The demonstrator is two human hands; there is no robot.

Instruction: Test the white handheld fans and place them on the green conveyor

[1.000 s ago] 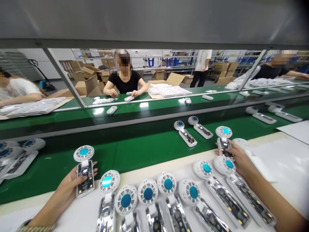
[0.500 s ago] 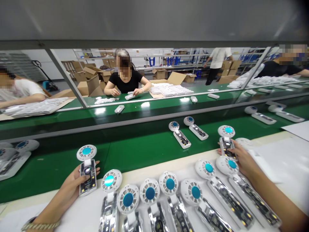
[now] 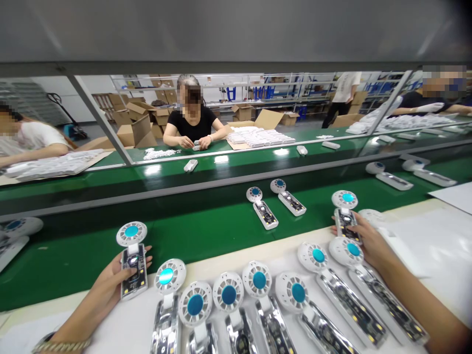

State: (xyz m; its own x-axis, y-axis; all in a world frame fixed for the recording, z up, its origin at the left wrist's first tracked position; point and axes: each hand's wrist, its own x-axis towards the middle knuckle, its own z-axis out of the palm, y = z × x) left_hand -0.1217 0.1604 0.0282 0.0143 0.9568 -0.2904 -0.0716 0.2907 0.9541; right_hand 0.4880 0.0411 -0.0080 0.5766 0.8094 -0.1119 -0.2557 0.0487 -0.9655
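At the lower left my left hand (image 3: 115, 278) is closed round a white device (image 3: 134, 278) with a round blue-centred head and an open body showing a dark circuit board. My right hand (image 3: 365, 235) grips a similar device (image 3: 345, 221) at the right edge of the green belt, its head pointing away from me. Between my arms, several more such devices (image 3: 228, 295) lie on the white table (image 3: 217, 265), heads toward the belt. Beside my right hand, a white part (image 3: 400, 250) rests on the table, partly hidden by the wrist.
The green belt (image 3: 206, 226) carries two devices (image 3: 264, 214) mid-view, others at both sides. Beyond a rail, a person in black (image 3: 191, 123) handles a small white part. More people sit left and right; another stands behind. A grey panel (image 3: 236, 34) hangs overhead.
Devices on the near belt have shifted left, while small white parts on the far belt have moved right. The person opposite has brought both hands together. My hands have hardly moved.
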